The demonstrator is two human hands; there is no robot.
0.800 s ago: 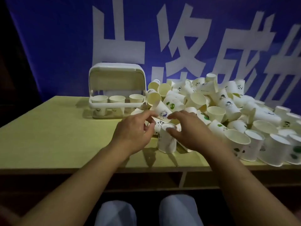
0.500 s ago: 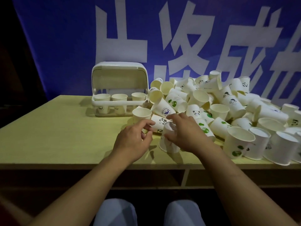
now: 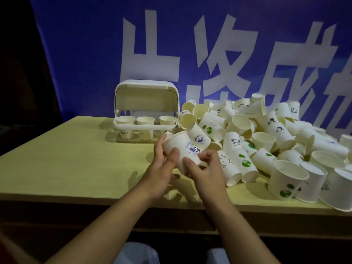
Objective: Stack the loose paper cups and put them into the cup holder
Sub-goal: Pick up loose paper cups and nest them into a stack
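Held cup: a smooth white paper cup (image 3: 180, 147), tapered, tilted on its side, blue round print facing up, lifted above the table (image 3: 76, 159).
Grip: left hand (image 3: 162, 168) wrapped around its wall; right hand (image 3: 205, 168) pinched its narrow base.
Holder: white plastic cup holder (image 3: 146, 103) with rounded lid open (three cups seated), behind the hands.
Obstruction: heaped loose cups (image 3: 266, 138) crowded the right side.

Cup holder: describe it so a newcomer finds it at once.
Start at the yellow-green table under the blue banner. At its far edge, left of the heap of loose cups, stands the cup holder. It is the only white plastic box, lid raised, with three upright cups in a row in its front rack.
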